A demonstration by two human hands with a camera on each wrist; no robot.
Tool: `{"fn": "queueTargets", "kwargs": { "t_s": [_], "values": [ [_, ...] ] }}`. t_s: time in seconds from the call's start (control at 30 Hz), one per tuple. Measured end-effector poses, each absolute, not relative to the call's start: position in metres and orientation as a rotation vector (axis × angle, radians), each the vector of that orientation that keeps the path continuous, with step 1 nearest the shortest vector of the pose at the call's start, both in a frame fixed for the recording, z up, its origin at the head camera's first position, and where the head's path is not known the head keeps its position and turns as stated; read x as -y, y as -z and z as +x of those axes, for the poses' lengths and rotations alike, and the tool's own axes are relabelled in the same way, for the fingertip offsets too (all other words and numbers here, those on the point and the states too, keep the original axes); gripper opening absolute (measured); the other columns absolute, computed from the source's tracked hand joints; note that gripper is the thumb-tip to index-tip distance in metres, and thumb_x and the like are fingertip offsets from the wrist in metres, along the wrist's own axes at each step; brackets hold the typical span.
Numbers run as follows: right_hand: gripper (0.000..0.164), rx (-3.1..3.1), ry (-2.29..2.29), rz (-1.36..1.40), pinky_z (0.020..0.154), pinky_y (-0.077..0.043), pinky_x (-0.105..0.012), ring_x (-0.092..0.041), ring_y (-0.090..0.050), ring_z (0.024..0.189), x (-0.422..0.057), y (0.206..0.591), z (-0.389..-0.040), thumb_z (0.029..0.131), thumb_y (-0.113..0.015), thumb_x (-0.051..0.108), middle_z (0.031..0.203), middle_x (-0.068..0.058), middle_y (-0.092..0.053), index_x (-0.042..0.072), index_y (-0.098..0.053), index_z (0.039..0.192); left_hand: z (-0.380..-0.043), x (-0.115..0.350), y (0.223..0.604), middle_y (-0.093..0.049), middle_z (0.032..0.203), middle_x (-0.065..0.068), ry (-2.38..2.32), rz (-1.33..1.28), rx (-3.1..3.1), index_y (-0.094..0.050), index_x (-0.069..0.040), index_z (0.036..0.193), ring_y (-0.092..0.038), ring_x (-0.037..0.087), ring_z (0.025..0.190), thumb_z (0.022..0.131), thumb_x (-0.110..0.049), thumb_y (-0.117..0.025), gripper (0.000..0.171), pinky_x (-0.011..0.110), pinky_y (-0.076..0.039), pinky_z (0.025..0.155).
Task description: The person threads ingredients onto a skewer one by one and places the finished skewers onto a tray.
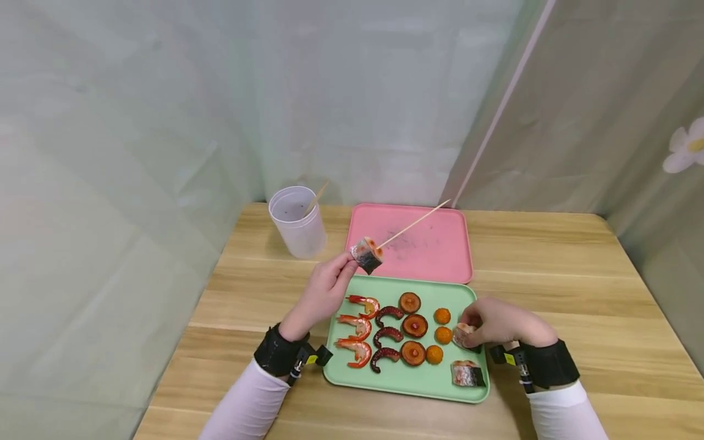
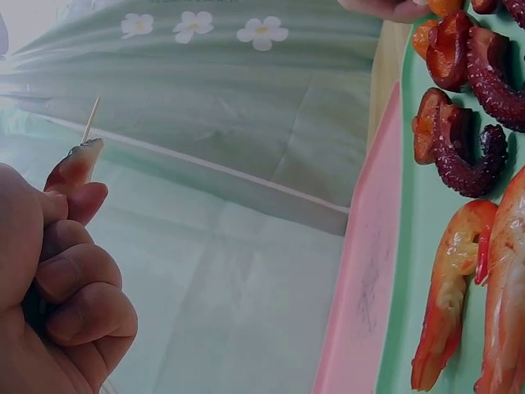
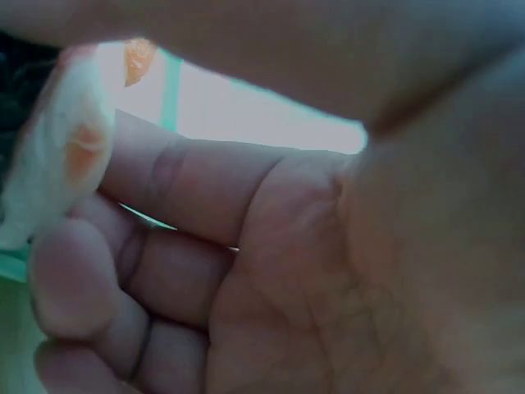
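Observation:
Over the near edge of the pink tray, my left hand (image 1: 324,290) pinches a fish piece (image 1: 366,255) with dark silvery skin. A thin wooden skewer (image 1: 414,225) sticks out of it, slanting up to the right. The left wrist view shows thumb and forefinger on the fish piece (image 2: 75,168), the other fingers curled. My right hand (image 1: 503,321) grips another fish piece (image 1: 464,335) at the right side of the green tray (image 1: 407,392). Its pale flesh with an orange patch (image 3: 82,156) shows between fingers and thumb. A third fish piece (image 1: 467,374) lies just nearer on the tray.
Shrimp (image 1: 357,328), octopus tentacles (image 1: 388,334), mushroom caps (image 1: 414,326) and orange balls (image 1: 443,335) lie in columns on the green tray. Behind it sits the pink tray (image 1: 440,250). A translucent cup (image 1: 302,235) holding a wooden stick (image 1: 316,198) stands at the back left.

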State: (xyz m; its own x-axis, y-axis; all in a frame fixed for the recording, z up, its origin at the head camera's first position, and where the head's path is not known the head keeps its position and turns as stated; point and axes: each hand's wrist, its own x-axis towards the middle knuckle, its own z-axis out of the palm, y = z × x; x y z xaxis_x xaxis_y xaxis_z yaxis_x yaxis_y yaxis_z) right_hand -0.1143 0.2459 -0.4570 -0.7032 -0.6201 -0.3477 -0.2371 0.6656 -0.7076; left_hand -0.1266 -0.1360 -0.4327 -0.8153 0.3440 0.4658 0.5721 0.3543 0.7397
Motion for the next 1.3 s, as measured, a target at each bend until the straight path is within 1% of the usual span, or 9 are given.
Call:
{"fn": "queueTargets", "kwargs": {
  "t_s": [0.2, 0.37, 0.63, 0.73, 0.87, 0.93, 1.07, 1.17, 1.3],
  "values": [
    [0.014, -2.299, 0.897, -0.692, 0.063, -0.049, -0.027, -0.01, -0.058, 0.071, -0.251, 0.456, -0.116, 0.096, -0.081, 0.028, 0.079, 0.008, -0.063, 0.017, -0.074, 0.091, -0.126, 0.137, 0.429, -0.041, 0.071, -0.006, 1.447, -0.826, 2.358, -0.067, -0.004, 0.105, -0.037, 0.006, 0.057, 0.111, -0.002, -0.054, 0.015, 0.029, -0.036, 0.054],
    [0.018, -2.275, 0.99, -0.697, 0.067, -0.048, -0.028, -0.012, -0.058, 0.078, -0.256, 0.452, -0.115, 0.102, -0.075, 0.029, 0.086, 0.004, -0.062, 0.013, -0.07, 0.099, -0.124, 0.138, 0.431, -0.041, 0.071, -0.007, 1.465, -0.827, 2.373, -0.069, -0.004, 0.108, -0.036, 0.006, 0.057, 0.112, -0.003, -0.053, 0.017, 0.029, -0.036, 0.054],
    [0.02, -2.216, 1.263, -0.643, 0.089, -0.057, -0.04, -0.027, -0.066, 0.099, -0.267, 0.436, -0.119, 0.114, -0.055, 0.022, 0.104, -0.011, -0.066, 0.004, -0.06, 0.118, -0.126, 0.141, 0.433, -0.041, 0.073, -0.005, 1.506, -0.818, 2.356, -0.068, -0.002, 0.107, -0.037, 0.007, 0.058, 0.112, -0.004, -0.053, 0.017, 0.028, -0.035, 0.056],
    [0.025, -2.293, 1.341, -0.583, 0.09, -0.055, -0.042, -0.029, -0.066, 0.102, -0.266, 0.429, -0.122, 0.115, -0.051, 0.026, 0.106, -0.012, -0.067, 0.004, -0.061, 0.122, -0.126, 0.141, 0.431, -0.048, 0.076, -0.004, 1.51, -0.83, 2.355, -0.069, -0.003, 0.109, -0.037, 0.007, 0.059, 0.112, -0.004, -0.053, 0.017, 0.029, -0.038, 0.057],
    [0.034, -2.377, 1.48, -0.474, 0.085, -0.051, -0.037, -0.024, -0.062, 0.1, -0.26, 0.422, -0.127, 0.117, -0.047, 0.032, 0.107, -0.012, -0.065, 0.003, -0.061, 0.129, -0.125, 0.141, 0.431, -0.048, 0.076, -0.004, 1.497, -0.861, 2.374, -0.07, -0.002, 0.11, -0.038, 0.006, 0.059, 0.112, -0.003, -0.053, 0.016, 0.028, -0.038, 0.057],
    [0.037, -2.372, 1.61, -0.422, 0.084, -0.051, -0.031, -0.019, -0.06, 0.097, -0.255, 0.419, -0.129, 0.117, -0.046, 0.033, 0.107, -0.01, -0.062, 0.001, -0.058, 0.132, -0.124, 0.14, 0.431, -0.043, 0.074, -0.005, 1.477, -0.866, 2.389, -0.069, -0.003, 0.109, -0.038, 0.006, 0.059, 0.112, -0.004, -0.053, 0.017, 0.028, -0.037, 0.056],
    [0.036, -2.224, 1.976, -0.376, 0.072, -0.045, -0.025, -0.014, -0.051, 0.082, -0.242, 0.411, -0.132, 0.117, -0.044, 0.036, 0.093, -0.003, -0.055, 0.002, -0.055, 0.122, -0.123, 0.139, 0.43, -0.041, 0.073, -0.007, 1.45, -0.875, 2.416, -0.069, -0.003, 0.107, -0.038, 0.006, 0.06, 0.112, -0.004, -0.053, 0.017, 0.028, -0.037, 0.057],
    [0.035, -2.014, 2.235, -0.39, 0.066, -0.033, -0.032, -0.016, -0.042, 0.072, -0.233, 0.406, -0.132, 0.117, -0.043, 0.038, 0.082, -0.001, -0.047, 0.005, -0.053, 0.113, -0.123, 0.139, 0.429, -0.041, 0.072, -0.008, 1.422, -0.891, 2.437, -0.069, -0.004, 0.106, -0.038, 0.006, 0.059, 0.111, -0.004, -0.054, 0.016, 0.027, -0.037, 0.056],
    [0.034, -1.833, 2.4, -0.392, 0.069, -0.023, -0.038, -0.022, -0.032, 0.068, -0.224, 0.402, -0.129, 0.117, -0.041, 0.038, 0.075, -0.003, -0.038, 0.008, -0.054, 0.106, -0.123, 0.139, 0.428, -0.042, 0.071, -0.008, 1.401, -0.921, 2.452, -0.068, -0.006, 0.103, -0.038, 0.005, 0.059, 0.111, -0.004, -0.055, 0.016, 0.027, -0.037, 0.055]
  ]
}}
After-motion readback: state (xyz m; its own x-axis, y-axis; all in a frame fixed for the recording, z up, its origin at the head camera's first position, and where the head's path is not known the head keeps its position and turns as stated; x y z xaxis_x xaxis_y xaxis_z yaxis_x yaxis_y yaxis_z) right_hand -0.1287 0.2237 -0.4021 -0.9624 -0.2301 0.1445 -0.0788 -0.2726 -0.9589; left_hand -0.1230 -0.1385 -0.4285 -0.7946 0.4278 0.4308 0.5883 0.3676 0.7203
